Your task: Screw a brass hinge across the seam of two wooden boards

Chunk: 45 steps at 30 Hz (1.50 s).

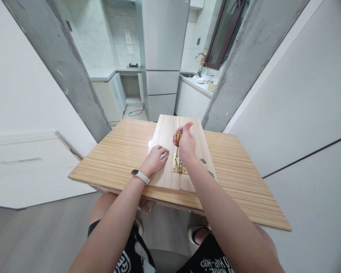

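Two pale wooden boards lie side by side on a striped wooden table. A brass hinge sits across their seam. My right hand grips a screwdriver with a yellow and blue handle, held upright with its tip down on the hinge. My left hand rests flat on the left board just left of the hinge, fingers pressed down. A white band is on my left wrist.
A few dark screws lie on the right board near my right forearm. Grey concrete pillars stand behind the table on both sides. Beyond them is a kitchen with a white fridge and a sink counter.
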Available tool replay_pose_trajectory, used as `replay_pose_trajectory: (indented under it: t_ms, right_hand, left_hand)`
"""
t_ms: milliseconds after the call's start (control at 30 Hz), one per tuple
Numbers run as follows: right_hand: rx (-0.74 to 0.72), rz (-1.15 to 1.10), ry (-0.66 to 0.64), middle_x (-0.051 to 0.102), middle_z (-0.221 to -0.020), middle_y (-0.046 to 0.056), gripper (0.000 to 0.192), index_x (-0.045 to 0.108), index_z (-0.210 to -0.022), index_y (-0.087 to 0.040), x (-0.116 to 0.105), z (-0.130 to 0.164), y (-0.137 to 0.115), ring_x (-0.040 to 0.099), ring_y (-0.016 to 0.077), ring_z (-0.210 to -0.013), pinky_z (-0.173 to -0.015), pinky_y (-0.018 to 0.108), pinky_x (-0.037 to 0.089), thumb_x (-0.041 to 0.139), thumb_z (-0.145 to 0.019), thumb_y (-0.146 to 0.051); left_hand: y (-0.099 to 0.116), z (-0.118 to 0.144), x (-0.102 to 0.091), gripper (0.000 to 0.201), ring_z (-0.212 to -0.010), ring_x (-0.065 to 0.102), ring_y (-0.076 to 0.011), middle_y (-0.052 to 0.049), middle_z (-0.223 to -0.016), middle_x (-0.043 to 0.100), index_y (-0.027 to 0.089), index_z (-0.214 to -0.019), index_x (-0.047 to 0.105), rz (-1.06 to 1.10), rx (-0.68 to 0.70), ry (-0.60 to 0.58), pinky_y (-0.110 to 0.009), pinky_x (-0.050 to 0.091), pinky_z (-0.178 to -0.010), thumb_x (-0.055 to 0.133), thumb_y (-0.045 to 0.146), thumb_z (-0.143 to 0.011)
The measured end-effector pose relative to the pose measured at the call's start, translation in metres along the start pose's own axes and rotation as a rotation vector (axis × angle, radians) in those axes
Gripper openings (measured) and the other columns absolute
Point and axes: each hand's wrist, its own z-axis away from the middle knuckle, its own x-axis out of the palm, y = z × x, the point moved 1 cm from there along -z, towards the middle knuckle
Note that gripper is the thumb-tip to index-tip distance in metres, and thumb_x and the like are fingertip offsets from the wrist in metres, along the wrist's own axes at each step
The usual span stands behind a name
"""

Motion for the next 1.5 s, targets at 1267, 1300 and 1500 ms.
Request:
replay_pose_trajectory:
  t_ms: [1267, 1300, 1500]
  right_hand:
    - [0.144, -0.103, -0.074, 0.043, -0.040, -0.001, 0.081, 0.045, -0.054, -0.024, -0.011, -0.013, -0.008, 0.038, 0.0101, -0.034, -0.034, 0.027, 0.025, 0.029, -0.084, -0.099]
    - [0.141, -0.096, -0.080, 0.043, -0.041, -0.001, 0.082, 0.046, -0.054, -0.024, -0.011, -0.013, -0.008, 0.038, 0.0101, -0.034, -0.035, 0.026, 0.026, 0.028, -0.083, -0.099]
    - [0.096, -0.055, -0.112, 0.045, -0.042, -0.001, 0.082, 0.048, -0.055, -0.024, -0.013, -0.012, -0.010, 0.039, 0.0098, -0.035, -0.036, 0.025, 0.026, 0.029, -0.084, -0.098]
  left_hand:
    - [0.054, -0.023, -0.007, 0.017, -0.083, 0.064, -0.0196, -0.006, -0.086, 0.072, 0.016, -0.080, 0.071, 0.043, 0.118, -0.182, -0.029, 0.048, -0.078, 0.060, 0.007, -0.089]
    - [0.055, -0.024, -0.007, 0.017, -0.084, 0.064, -0.0199, -0.006, -0.086, 0.072, 0.016, -0.080, 0.070, 0.039, 0.121, -0.191, -0.029, 0.048, -0.079, 0.059, 0.006, -0.088]
    - [0.053, -0.026, -0.004, 0.016, -0.086, 0.065, -0.0213, -0.007, -0.091, 0.072, 0.017, -0.085, 0.068, -0.018, 0.142, -0.222, -0.031, 0.050, -0.081, 0.057, 0.007, -0.090]
